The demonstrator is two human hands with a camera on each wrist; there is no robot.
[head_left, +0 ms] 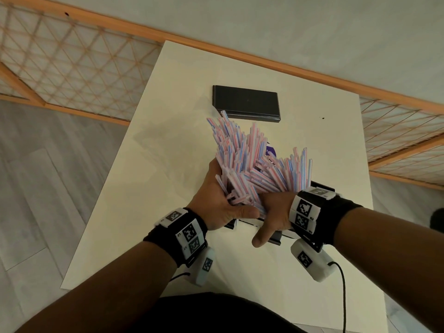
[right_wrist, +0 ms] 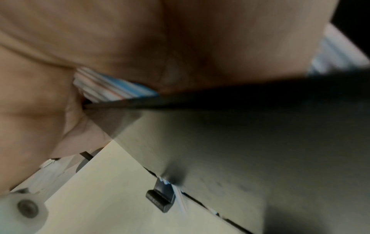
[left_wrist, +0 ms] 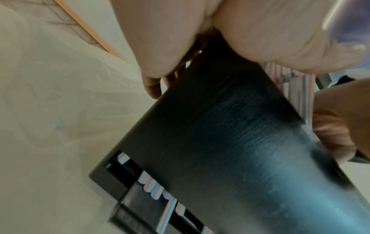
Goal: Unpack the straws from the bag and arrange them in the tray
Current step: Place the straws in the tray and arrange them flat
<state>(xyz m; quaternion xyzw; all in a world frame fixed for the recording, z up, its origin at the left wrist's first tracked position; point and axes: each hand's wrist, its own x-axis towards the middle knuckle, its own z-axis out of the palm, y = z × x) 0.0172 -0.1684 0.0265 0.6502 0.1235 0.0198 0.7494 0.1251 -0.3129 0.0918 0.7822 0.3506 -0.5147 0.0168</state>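
A big bundle of pink, blue and white striped straws (head_left: pixel 254 164) fans out upward over the table's middle. My left hand (head_left: pixel 216 200) grips its lower end from the left. My right hand (head_left: pixel 274 212) holds the same end from the right, thumb pointing down. Under both hands lies a black tray (head_left: pixel 323 187), mostly hidden by them. In the left wrist view a few straws (left_wrist: pixel 152 188) lie in the black tray (left_wrist: pixel 240 142). In the right wrist view, straws (right_wrist: pixel 112 85) are pressed against my palm above the tray (right_wrist: pixel 260 126). A purple bag label (head_left: pixel 270 150) peeks out behind the bundle.
A second black tray-like piece (head_left: pixel 245 102) lies flat at the far side of the white table (head_left: pixel 149 188). Crumpled clear plastic (left_wrist: pixel 50 110) lies on the table to the left. Wooden lattice screens (head_left: pixel 72 68) stand beyond the table. A cable (head_left: pixel 343 284) hangs from my right wrist.
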